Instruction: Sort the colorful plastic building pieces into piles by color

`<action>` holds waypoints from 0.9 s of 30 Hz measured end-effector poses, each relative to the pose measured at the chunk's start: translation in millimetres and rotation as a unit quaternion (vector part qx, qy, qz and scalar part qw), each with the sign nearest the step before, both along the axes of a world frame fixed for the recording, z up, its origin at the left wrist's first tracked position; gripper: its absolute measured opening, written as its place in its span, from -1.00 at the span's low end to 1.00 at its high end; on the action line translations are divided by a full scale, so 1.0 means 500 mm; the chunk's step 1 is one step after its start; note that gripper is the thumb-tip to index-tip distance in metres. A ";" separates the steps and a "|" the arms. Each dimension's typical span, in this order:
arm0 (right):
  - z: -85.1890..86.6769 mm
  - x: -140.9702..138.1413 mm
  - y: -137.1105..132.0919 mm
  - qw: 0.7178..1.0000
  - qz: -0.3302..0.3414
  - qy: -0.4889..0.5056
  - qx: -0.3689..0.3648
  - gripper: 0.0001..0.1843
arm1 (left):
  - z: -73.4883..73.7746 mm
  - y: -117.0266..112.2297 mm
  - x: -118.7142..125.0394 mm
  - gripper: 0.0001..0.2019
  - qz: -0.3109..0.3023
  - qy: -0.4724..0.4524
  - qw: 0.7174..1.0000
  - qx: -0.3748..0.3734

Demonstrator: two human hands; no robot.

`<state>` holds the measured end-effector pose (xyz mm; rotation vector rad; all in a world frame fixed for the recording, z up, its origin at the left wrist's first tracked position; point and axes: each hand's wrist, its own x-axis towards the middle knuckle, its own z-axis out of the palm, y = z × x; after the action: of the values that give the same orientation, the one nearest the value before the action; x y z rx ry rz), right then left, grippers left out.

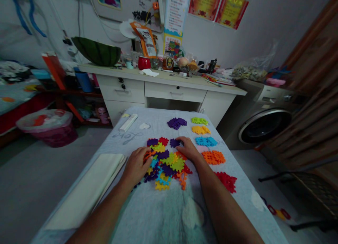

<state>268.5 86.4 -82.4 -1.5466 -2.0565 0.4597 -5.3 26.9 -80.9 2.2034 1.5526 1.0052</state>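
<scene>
A mixed pile of interlocking plastic puzzle tiles (169, 158) in several colours lies on the cloth-covered table between my hands. My left hand (136, 163) rests at the pile's left edge, its fingers and thumb curled around an orange tile (150, 153). At the pile's far right side, the fingertips of my right hand (188, 148) pinch a purple tile (174, 142). Sorted by colour, a purple group (176, 123) lies beyond the pile. Along the right run green (199, 121), yellow (201, 130), blue (206, 141), orange (213, 157) and red (227, 181) groups.
A folded pale cloth (87, 191) lies along the table's left side, with a white box (129, 122) farther back. Behind stands a white desk (121, 90) bearing a watermelon piece (97, 52). A washing machine (260, 113) is at the right.
</scene>
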 end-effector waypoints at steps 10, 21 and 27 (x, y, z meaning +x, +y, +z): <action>-0.007 0.002 0.007 1.000 0.007 -0.001 0.009 -0.56 | -0.004 0.002 -0.001 -0.71 -0.011 0.005 1.000 0.001; 0.000 0.001 0.004 1.000 0.005 -0.002 0.000 -0.56 | 0.005 0.001 0.003 -0.70 -0.005 0.027 1.000 -0.004; -0.001 0.001 0.006 1.000 0.009 0.001 0.004 -0.57 | 0.010 -0.003 0.005 -0.69 -0.015 0.053 0.998 -0.008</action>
<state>268.8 89.5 -82.7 -1.5241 -2.0700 0.4583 -2.6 25.3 -75.9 2.2965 1.5597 0.8773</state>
